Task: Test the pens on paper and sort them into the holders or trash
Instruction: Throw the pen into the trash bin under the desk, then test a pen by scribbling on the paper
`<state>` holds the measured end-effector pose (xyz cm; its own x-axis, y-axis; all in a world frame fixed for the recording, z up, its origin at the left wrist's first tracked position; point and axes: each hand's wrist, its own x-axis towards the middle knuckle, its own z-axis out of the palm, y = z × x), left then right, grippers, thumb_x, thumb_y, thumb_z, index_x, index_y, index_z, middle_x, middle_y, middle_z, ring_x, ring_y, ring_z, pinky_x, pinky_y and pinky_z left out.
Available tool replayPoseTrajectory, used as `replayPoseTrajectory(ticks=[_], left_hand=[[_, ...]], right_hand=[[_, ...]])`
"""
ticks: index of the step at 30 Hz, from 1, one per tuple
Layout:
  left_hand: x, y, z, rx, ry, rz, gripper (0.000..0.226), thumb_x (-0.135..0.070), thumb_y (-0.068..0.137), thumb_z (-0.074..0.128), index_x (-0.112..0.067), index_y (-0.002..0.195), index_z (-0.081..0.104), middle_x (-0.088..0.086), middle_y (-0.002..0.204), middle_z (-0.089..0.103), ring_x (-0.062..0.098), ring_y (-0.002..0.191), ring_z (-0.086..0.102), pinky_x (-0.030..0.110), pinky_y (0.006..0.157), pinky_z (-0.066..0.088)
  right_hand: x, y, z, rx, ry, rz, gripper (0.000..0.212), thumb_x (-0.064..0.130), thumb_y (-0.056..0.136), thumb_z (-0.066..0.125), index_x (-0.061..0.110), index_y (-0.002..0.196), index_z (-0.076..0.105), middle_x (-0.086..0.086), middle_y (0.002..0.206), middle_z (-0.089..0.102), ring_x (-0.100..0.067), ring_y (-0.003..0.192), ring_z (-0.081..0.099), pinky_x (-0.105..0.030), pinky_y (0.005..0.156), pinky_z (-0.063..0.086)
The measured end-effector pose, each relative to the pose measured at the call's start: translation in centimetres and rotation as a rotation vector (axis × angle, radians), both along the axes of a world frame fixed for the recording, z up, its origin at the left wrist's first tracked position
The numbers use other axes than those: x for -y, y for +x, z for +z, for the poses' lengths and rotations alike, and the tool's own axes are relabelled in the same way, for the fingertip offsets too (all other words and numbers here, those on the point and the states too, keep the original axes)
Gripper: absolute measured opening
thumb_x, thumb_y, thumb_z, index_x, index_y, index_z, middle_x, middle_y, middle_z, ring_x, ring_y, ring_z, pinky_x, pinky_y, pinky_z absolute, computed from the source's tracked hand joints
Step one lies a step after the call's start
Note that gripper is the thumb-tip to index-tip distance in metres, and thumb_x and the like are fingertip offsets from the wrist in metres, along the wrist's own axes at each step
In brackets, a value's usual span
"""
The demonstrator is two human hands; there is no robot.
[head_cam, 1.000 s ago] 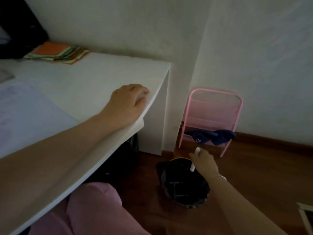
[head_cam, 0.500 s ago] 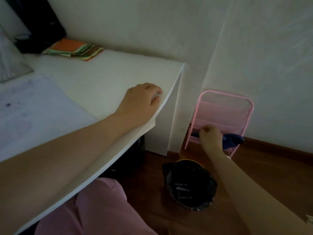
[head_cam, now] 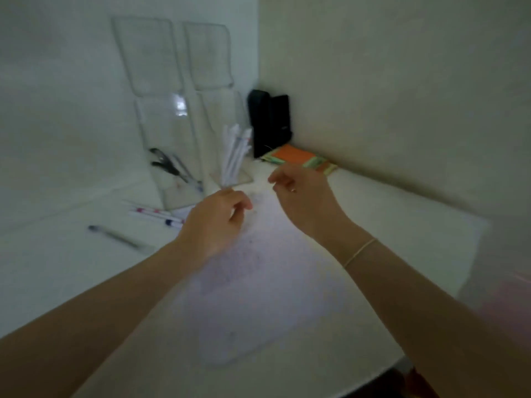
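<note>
Both hands hover above the scribbled white sheet of paper (head_cam: 258, 282) on the white worktop (head_cam: 57, 268). The left hand (head_cam: 214, 222) and the right hand (head_cam: 301, 193) hold nothing, fingers loosely curled. Untested pens (head_cam: 156, 215) lie left of the sheet, within the left hand's reach. White-barrelled pens (head_cam: 234, 153) stand in a clear acrylic holder (head_cam: 230, 139), probably sorted as working. Black-handled scissors (head_cam: 169, 166) occupy the neighbouring compartment.
</note>
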<state>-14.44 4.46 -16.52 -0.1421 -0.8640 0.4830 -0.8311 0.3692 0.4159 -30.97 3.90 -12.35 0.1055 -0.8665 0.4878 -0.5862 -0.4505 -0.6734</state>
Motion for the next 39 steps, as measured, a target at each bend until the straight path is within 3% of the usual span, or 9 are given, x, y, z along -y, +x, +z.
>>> replayPoseTrajectory(ticks=[4, 8, 16, 22, 25, 28, 31, 34, 39], left_hand=[[-0.6, 7.4, -1.4, 0.020, 0.043, 0.173, 0.024, 0.001, 0.080, 0.053, -0.015, 0.091, 0.067, 0.003, 0.096, 0.062, 0.022, 0.086, 0.060, 0.031, 0.076, 0.047], [-0.5, 10.4, -3.1, 0.082, 0.009, 0.192, 0.030, -0.012, 0.070, 0.042, -0.011, 0.086, 0.067, 0.009, 0.086, 0.064, 0.031, 0.077, 0.063, 0.034, 0.066, 0.050], [0.2, 10.6, -4.9, 0.195, 0.006, 0.184, 0.042, -0.022, 0.071, 0.032, -0.006, 0.089, 0.066, 0.009, 0.092, 0.063, 0.029, 0.077, 0.060, 0.038, 0.064, 0.050], [0.3, 11.4, -4.2, 0.313, -0.069, 0.177, 0.029, -0.020, 0.071, 0.041, -0.020, 0.078, 0.069, -0.001, 0.077, 0.064, 0.023, 0.066, 0.059, 0.032, 0.059, 0.043], [0.6, 11.9, -4.0, 0.358, -0.109, 0.077, 0.026, -0.015, 0.070, 0.052, -0.022, 0.083, 0.073, 0.001, 0.076, 0.062, 0.022, 0.060, 0.059, 0.031, 0.058, 0.045], [0.7, 11.9, -3.3, 0.430, -0.151, 0.018, 0.030, -0.018, 0.071, 0.045, -0.022, 0.087, 0.070, -0.002, 0.069, 0.061, 0.021, 0.056, 0.059, 0.028, 0.059, 0.046], [0.7, 11.8, -3.1, 0.477, -0.156, -0.046, 0.030, -0.011, 0.057, 0.069, -0.021, 0.085, 0.064, -0.004, 0.071, 0.062, 0.019, 0.060, 0.059, 0.026, 0.060, 0.044], [0.8, 11.8, -3.3, 0.501, -0.147, -0.097, 0.031, -0.010, 0.054, 0.077, -0.025, 0.079, 0.066, -0.005, 0.073, 0.061, 0.018, 0.064, 0.058, 0.028, 0.059, 0.046], [0.9, 12.0, -3.4, 0.521, -0.197, -0.121, 0.024, -0.012, 0.065, 0.071, -0.025, 0.084, 0.065, -0.006, 0.076, 0.062, 0.019, 0.072, 0.058, 0.029, 0.069, 0.037]], right_hand=[[1.1, 6.0, -1.7, -0.162, 0.198, 0.124, 0.034, -0.006, 0.082, 0.044, 0.012, 0.102, 0.065, -0.011, 0.108, 0.063, -0.023, 0.094, 0.060, -0.031, 0.086, 0.050], [2.0, 9.7, -3.3, -0.400, 0.317, 0.213, 0.041, 0.002, 0.090, 0.047, 0.012, 0.129, 0.051, -0.011, 0.133, 0.050, -0.024, 0.121, 0.048, -0.030, 0.099, 0.040], [3.2, 12.7, -5.3, -0.706, 0.186, 0.121, 0.033, 0.005, 0.089, 0.045, 0.012, 0.120, 0.054, -0.010, 0.118, 0.052, -0.027, 0.113, 0.048, -0.036, 0.096, 0.039], [2.9, 13.5, -5.6, -0.557, 0.136, 0.165, 0.032, 0.004, 0.088, 0.047, 0.011, 0.118, 0.057, -0.010, 0.114, 0.054, -0.024, 0.109, 0.049, -0.031, 0.091, 0.039], [2.9, 13.1, -5.7, -0.458, 0.135, 0.145, 0.029, 0.003, 0.087, 0.051, 0.011, 0.113, 0.060, -0.009, 0.108, 0.057, -0.023, 0.103, 0.052, -0.028, 0.087, 0.042], [2.8, 12.4, -5.5, -0.341, 0.152, 0.121, 0.030, -0.004, 0.083, 0.052, 0.009, 0.108, 0.062, -0.009, 0.101, 0.059, -0.020, 0.093, 0.054, -0.021, 0.078, 0.040], [2.6, 11.9, -5.3, -0.298, 0.187, 0.134, 0.030, -0.008, 0.080, 0.049, 0.005, 0.104, 0.061, -0.012, 0.098, 0.061, -0.019, 0.086, 0.053, -0.026, 0.075, 0.041], [2.4, 11.8, -5.2, -0.242, 0.221, 0.137, 0.024, -0.009, 0.081, 0.045, 0.008, 0.094, 0.055, -0.014, 0.093, 0.063, -0.024, 0.080, 0.054, -0.030, 0.069, 0.044], [2.5, 11.6, -5.1, -0.099, 0.260, 0.098, 0.018, -0.008, 0.085, 0.044, 0.010, 0.084, 0.049, -0.016, 0.089, 0.066, -0.018, 0.070, 0.050, -0.010, 0.049, 0.035]])
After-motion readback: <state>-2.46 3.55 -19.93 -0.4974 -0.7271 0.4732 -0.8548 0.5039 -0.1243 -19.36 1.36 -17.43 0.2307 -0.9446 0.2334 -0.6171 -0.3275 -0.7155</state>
